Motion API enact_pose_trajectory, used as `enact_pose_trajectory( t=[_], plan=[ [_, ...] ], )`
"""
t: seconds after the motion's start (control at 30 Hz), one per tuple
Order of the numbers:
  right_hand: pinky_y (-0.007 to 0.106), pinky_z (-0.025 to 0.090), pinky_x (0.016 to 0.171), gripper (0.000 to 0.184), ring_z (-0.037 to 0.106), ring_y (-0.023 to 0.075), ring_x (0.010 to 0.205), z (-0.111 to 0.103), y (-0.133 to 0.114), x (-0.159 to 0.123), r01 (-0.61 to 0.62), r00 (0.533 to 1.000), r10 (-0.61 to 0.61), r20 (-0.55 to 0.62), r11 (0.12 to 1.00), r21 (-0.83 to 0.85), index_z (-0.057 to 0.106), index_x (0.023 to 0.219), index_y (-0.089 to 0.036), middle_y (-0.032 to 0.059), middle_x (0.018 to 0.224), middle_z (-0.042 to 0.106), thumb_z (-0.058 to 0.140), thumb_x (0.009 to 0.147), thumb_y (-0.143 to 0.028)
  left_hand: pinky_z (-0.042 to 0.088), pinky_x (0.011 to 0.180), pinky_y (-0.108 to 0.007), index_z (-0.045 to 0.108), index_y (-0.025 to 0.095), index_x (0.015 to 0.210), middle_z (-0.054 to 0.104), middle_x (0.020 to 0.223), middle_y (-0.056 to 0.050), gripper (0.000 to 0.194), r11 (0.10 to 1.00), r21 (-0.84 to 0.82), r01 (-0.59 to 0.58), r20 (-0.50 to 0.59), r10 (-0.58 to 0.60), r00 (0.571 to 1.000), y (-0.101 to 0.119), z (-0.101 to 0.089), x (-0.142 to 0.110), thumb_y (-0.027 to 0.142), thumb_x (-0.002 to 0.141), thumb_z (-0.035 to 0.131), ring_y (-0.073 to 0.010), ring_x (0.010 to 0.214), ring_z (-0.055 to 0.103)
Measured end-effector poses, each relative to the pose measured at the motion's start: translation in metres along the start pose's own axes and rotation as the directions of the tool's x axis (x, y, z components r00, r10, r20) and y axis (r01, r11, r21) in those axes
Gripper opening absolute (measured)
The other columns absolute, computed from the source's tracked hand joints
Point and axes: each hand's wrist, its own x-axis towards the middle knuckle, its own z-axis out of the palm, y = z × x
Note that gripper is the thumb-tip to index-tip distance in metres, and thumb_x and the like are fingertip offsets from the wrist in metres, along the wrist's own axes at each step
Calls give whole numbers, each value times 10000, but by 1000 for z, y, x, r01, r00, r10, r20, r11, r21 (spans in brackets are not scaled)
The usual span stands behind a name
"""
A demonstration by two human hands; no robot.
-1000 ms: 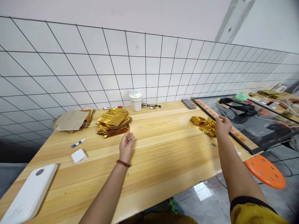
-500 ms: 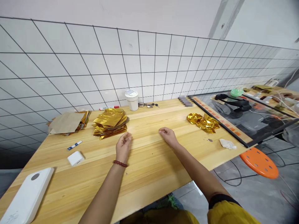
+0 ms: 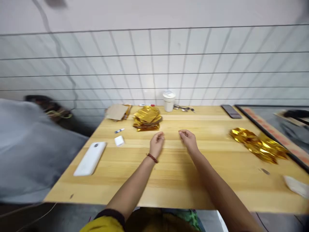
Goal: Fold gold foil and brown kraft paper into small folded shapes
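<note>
Where crumpled gold foil [image 3: 260, 147] lies, long axis slants toward near right.

Looks like plain workroom; cannot tell whether home or business. Shows in white tiled wall [image 3: 159, 64], wooden table [image 3: 173, 187], stacked gold foil [image 3: 147, 116], crumpled foil [image 3: 263, 147].
</note>
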Motion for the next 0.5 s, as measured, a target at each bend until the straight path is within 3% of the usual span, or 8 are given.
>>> enact_pose_trajectory(
  t=[0.13,0.23,0.33,0.43,0.5],
  plan=[
    [282,452,574,401,545,152,591,35,19,1,73,996,-74,-50,997,-29,687,839,-160,34,678,648,669,699,-535,481,912,-368,748,222,868,711,938,-100,149,921,303,-245,144,209,967,12,-7,1,247,727,706,-206,879,634],
    [267,418,531,408,509,139,550,35,30,2,61,998,-62,-6,997,-38,693,873,-148,26,663,632,674,701,-518,432,1006,-404,758,261,836,706,930,-104,121,789,447,-421,256,339,906,35,-19,21,226,749,682,-240,943,622],
    [259,409,512,422,511,136,540,30,34,2,48,999,-48,8,999,-12,689,908,-145,25,668,635,656,725,-524,385,1058,-428,751,252,874,699,975,-117,151,641,608,-469,240,414,878,58,-32,60,222,789,630,-261,1008,610],
    [291,472,593,407,579,166,600,30,34,3,85,996,-83,23,994,-66,698,868,-152,49,702,678,648,724,-530,375,1065,-423,702,203,1062,669,1125,-140,269,424,805,-415,263,371,890,69,-40,99,228,811,606,-275,1130,572],
    [308,495,640,402,609,184,630,32,34,4,109,994,-105,41,987,-118,706,855,-159,60,719,698,642,719,-532,378,1052,-427,645,157,1162,629,1221,-162,365,184,911,-369,329,216,919,69,-43,113,270,816,620,-289,1189,540]
  ],
)
